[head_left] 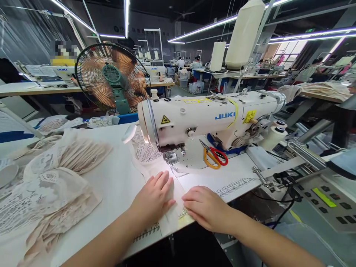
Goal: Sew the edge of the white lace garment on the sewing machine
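Lace fabric (150, 167) was sitting on the white table (116, 178), its patterned end up by the needle area of the JUKI sewing machine (191, 115) and its plain pale end running down toward the near edge. As for containers, there was a clear plastic bin (196, 89) way back on the floor with some whitish stuff in it, too small to make out what. Near it stood a greyish bin (183, 83), with pale material at the top, also too far off to identify.

Now the fingers: the left hand (152, 196) lay palm down on the fabric, fingers stretched out nearly flat and close together, thumb off to the side, so pressing rather than gripping. The right hand (207, 207) had its fingers bent, tips at the fabric's right edge. Couldn't make out whether they pinched it or just rested there, since the thumb was mostly hidden.

Scissors (209, 150) with red and orange handles lay beside the machine, and a heap of lace garments (63, 185) covered the table's left side.
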Available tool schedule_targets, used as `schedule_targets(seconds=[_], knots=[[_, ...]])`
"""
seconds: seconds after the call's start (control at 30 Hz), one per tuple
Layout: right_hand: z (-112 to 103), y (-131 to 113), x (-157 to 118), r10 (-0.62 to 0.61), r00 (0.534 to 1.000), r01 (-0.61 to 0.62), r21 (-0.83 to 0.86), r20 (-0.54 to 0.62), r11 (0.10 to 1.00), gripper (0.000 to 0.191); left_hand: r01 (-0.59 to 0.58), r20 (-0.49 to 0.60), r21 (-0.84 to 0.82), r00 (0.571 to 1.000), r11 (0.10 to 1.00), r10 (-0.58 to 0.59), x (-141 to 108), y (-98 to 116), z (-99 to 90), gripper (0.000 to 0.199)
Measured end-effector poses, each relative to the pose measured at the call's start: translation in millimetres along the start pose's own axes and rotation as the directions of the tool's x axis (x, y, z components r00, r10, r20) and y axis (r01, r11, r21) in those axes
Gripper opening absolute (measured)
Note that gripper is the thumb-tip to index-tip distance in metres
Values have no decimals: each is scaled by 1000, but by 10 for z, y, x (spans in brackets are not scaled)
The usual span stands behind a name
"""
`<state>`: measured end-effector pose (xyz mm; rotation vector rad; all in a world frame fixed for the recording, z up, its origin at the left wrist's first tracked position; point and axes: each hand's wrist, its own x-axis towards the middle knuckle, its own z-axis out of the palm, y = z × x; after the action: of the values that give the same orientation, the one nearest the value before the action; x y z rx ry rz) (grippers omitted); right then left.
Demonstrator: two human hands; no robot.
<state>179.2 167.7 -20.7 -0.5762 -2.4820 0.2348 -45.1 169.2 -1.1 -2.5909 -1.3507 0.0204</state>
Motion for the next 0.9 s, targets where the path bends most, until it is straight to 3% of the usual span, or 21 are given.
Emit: schedule_targets(seconds=[0.13,0.37,0.6,0.9], knots=[[13,47,70,-10,1000,10,-14,13,1000,15,-64,-78,5,995,998,65,12,-71,17,43],[21,134,194,-9,996,14,-48,86,999,19,-228,-238,29,944,973,229,1,-124,19,28],[-9,171,322,2,978,23,-117,207,993,24,-280,-256,-20,929,960,266,11,-175,-37,27],[-11,258,467,48,947,4,-163,317,987,20,-328,-267,19,909,944,321,17,-366,65,36]])
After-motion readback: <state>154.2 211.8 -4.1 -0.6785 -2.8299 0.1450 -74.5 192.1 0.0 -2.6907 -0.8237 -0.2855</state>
